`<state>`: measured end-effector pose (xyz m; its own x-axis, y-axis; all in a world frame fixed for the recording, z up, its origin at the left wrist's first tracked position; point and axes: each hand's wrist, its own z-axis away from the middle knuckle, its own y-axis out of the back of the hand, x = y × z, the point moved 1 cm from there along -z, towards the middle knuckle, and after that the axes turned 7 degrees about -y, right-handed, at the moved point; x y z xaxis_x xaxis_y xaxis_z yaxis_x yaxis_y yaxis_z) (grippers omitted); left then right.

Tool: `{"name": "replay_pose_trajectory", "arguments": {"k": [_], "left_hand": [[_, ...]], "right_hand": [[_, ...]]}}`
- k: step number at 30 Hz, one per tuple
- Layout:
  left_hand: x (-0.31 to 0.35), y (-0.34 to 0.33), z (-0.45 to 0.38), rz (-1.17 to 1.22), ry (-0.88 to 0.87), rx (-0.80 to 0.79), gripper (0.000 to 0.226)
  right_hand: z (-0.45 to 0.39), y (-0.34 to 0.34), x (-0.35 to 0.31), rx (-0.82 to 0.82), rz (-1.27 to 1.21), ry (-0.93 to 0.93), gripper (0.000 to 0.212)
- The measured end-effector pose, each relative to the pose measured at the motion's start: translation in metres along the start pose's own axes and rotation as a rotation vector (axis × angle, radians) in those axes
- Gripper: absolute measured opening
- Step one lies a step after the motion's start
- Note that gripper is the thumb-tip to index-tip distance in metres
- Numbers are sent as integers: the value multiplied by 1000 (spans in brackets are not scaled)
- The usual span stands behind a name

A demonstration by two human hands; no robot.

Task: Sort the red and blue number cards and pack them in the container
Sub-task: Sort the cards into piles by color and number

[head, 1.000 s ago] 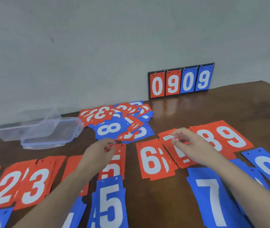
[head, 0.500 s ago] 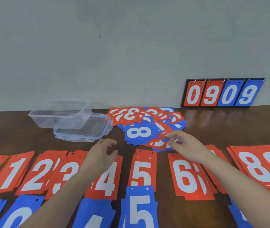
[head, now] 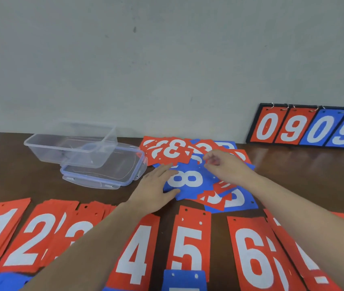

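— Brown table [head: 9, 177] against a grey wall; what lies near the fingers?
— A clear container [head: 70, 148] on its lid [head: 104, 175], left of the left hand [head: 156, 190], whose straight fingers touch a blue 8 card [head: 188, 179] lying sideways.
— The right hand [head: 227, 166]?
— Curled fingertips over the mixed pile [head: 173, 152]; grip unclear.

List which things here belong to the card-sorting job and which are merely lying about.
Job: mixed pile of red and blue number cards; sorted red card stacks; clear plastic container; its clear lid.
Lying about: black flip scoreboard showing 0909.
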<state>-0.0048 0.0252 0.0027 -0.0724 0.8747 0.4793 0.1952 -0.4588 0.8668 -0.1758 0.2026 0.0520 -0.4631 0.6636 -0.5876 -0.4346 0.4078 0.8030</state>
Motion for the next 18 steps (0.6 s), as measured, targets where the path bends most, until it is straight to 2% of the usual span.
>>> {"name": "replay_pose_trajectory", "arguments": {"k": [3,7,10,13,16,18], "left_hand": [[-17,-9,-2,-73,-77,-82,59],[-23,-17,2,-89,-109,1,69],[-24,-16,5,-67,-105,46,61],[-25,-15,6,-24,-81,60,59],[-25,-16,6,-12,-66,50,58],[-25,-16,4,-22,-56,34,54]], "right_hand": [[-22,-8,-11,-13,73,53,24],[-56,-28,-24,-7,165,141,36],[-82,-46,-37,20,233,200,45],[-105,-57,-46,12,281,181,61],[-118,-57,-46,-82,358,123,86],[-119,-57,-43,-133,394,105,91]]}}
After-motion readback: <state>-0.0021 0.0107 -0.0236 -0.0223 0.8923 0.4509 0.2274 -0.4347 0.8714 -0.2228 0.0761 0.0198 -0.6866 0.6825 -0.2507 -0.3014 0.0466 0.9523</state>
